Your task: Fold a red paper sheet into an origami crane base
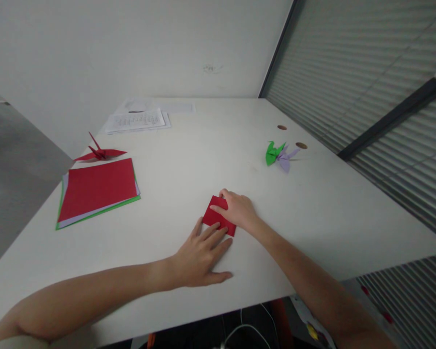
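Observation:
A small folded square of red paper (215, 202) lies on the white table in front of me. Fingertips of my left hand (200, 258) rest on its near edge, the fingers spread and the palm down. At the far right edge of the square, my right hand (241, 211) grips the paper, its thumb lying across the top and its other fingers bent around the far corner. The underside of the square is hidden.
To the left lies a stack of red, lilac and green paper sheets (100, 186), with a red paper crane (101, 154) behind it. Green (272, 153) and lilac paper cranes (285, 161) stand at the right, near two round holes. Printed papers (138, 121) lie at the back.

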